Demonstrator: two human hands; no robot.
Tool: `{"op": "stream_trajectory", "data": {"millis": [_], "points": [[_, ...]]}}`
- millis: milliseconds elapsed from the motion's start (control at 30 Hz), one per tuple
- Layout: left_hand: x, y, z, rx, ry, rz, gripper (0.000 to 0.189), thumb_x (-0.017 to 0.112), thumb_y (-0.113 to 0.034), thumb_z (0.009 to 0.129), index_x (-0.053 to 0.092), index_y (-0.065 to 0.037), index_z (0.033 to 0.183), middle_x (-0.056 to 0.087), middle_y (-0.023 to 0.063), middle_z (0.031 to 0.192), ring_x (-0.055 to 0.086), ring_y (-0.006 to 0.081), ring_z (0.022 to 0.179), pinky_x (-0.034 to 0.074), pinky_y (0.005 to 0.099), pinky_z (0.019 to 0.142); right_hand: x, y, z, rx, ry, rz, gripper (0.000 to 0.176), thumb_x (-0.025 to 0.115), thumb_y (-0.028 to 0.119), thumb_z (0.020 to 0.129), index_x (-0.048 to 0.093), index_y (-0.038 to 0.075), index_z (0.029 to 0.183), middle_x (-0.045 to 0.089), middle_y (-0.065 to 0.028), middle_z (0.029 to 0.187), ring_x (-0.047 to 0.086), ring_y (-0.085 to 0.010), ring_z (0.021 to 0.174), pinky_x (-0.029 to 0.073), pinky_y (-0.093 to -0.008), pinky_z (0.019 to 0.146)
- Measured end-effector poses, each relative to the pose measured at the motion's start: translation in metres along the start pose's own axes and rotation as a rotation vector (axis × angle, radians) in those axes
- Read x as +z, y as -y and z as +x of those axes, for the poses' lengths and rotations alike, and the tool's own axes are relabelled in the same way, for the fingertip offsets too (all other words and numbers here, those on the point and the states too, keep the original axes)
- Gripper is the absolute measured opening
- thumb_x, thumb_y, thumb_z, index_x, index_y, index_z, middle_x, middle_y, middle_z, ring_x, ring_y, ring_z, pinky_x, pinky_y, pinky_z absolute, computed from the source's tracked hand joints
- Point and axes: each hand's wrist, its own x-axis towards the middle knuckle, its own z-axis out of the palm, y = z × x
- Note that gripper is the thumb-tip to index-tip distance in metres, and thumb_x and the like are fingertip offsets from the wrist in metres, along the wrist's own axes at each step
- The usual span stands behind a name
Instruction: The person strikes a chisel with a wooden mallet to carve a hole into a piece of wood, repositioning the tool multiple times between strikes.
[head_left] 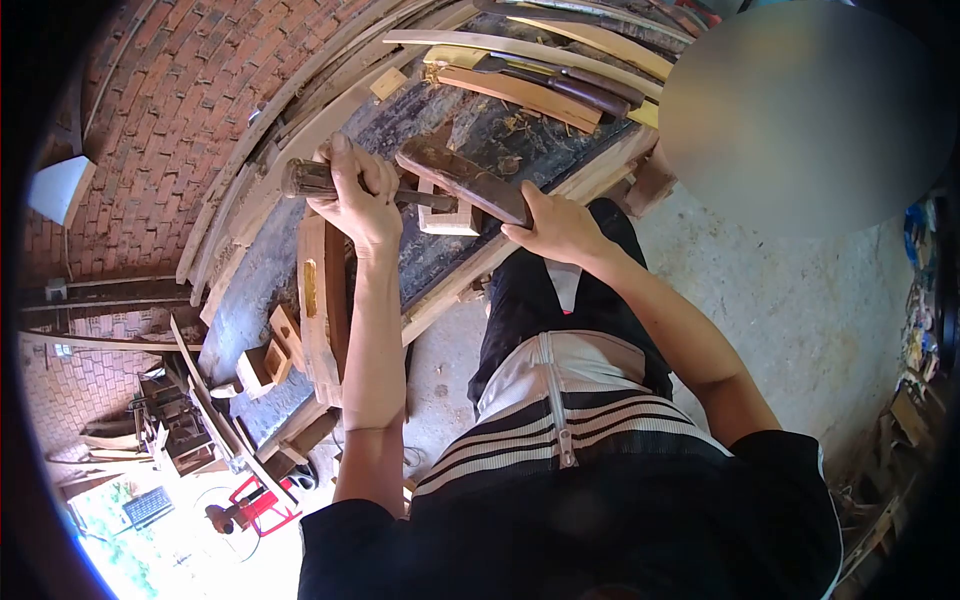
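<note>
A chisel-like tool with a thick wooden handle (pixel 310 179) is gripped in my left hand (pixel 360 195), its dark blade pointing right. The blade reaches a light wooden block (pixel 450 219) on the dark workbench (pixel 440 262). My right hand (pixel 560 228) holds one end of a dark wooden bar (pixel 462 178), which slants up and left above the block. The bar hides part of the block, and the exact contact between blade and block is hard to make out.
Wooden strips and a dark-handled tool (pixel 590 94) lie along the bench's far side. Left of my left forearm stands a slotted timber (pixel 322 300), with small wooden boxes (pixel 262 368) beyond it. A red stool (pixel 265 505) is at the lower left.
</note>
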Motion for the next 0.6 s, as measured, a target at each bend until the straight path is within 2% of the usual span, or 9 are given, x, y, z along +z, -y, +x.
{"op": "stream_trajectory", "data": {"millis": [200, 300, 367, 400, 467, 600], "points": [[-0.002, -0.002, 0.006, -0.05, 0.016, -0.025, 0.029, 0.057, -0.018, 0.101, 0.043, -0.012, 0.077, 0.036, -0.0007, 0.051, 0.031, 0.0076, 0.036, 0.023, 0.0258, 0.035, 0.002, 0.0, 0.0, -0.003, -0.013, 0.023, 0.053, 0.068, 0.043, 0.086, 0.049, 0.002, 0.114, 0.068, -0.0283, 0.083, 0.069, -0.0479, 0.082, 0.054, -0.0551, 0.074], [-0.006, -0.002, 0.01, -0.064, 0.086, -0.042, 0.03, 0.059, -0.019, 0.1, 0.043, -0.012, 0.076, 0.037, -0.0002, 0.051, 0.03, 0.0079, 0.036, 0.024, 0.0262, 0.036, 0.002, 0.0, 0.0, -0.002, -0.009, 0.034, 0.054, 0.068, 0.043, 0.086, 0.049, 0.002, 0.115, 0.068, -0.0285, 0.083, 0.069, -0.048, 0.083, 0.054, -0.055, 0.075], [-0.008, -0.004, 0.013, -0.203, 0.204, -0.019, 0.035, 0.055, -0.03, 0.102, 0.043, -0.011, 0.075, 0.037, -0.0002, 0.054, 0.028, 0.0093, 0.039, 0.025, 0.0269, 0.041, 0.001, 0.0, 0.0, -0.001, -0.003, 0.037, 0.054, 0.068, 0.043, 0.086, 0.049, 0.002, 0.115, 0.068, -0.0288, 0.084, 0.069, -0.048, 0.083, 0.054, -0.0549, 0.076], [-0.009, -0.005, 0.015, -0.204, 0.203, -0.022, 0.035, 0.055, -0.03, 0.102, 0.043, -0.011, 0.075, 0.037, -0.0002, 0.054, 0.028, 0.0093, 0.039, 0.025, 0.0269, 0.041, 0.0, 0.001, 0.001, 0.009, 0.008, 0.038, 0.054, 0.068, 0.042, 0.086, 0.049, 0.001, 0.116, 0.068, -0.0291, 0.084, 0.069, -0.048, 0.084, 0.054, -0.0549, 0.076], [-0.009, -0.006, 0.019, -0.295, 0.368, 0.039, 0.037, 0.056, -0.034, 0.102, 0.043, -0.011, 0.075, 0.037, -0.0002, 0.059, 0.031, 0.0092, 0.045, 0.027, 0.0254, 0.044, -0.001, 0.001, 0.0, 0.021, 0.016, 0.037, 0.055, 0.068, 0.042, 0.086, 0.049, 0.001, 0.116, 0.068, -0.0294, 0.085, 0.069, -0.048, 0.085, 0.054, -0.0548, 0.077], [-0.011, -0.005, 0.021, -0.336, 0.401, 0.022, 0.04, 0.057, -0.038, 0.101, 0.043, -0.011, 0.075, 0.037, 0.0001, 0.063, 0.033, 0.009, 0.049, 0.028, 0.0246, 0.046, -0.002, 0.002, 0.0, 0.015, 0.012, 0.046, 0.055, 0.068, 0.041, 0.086, 0.049, 0.0, 0.116, 0.068, -0.0296, 0.086, 0.068, -0.0482, 0.086, 0.054, -0.0548, 0.078]]}}
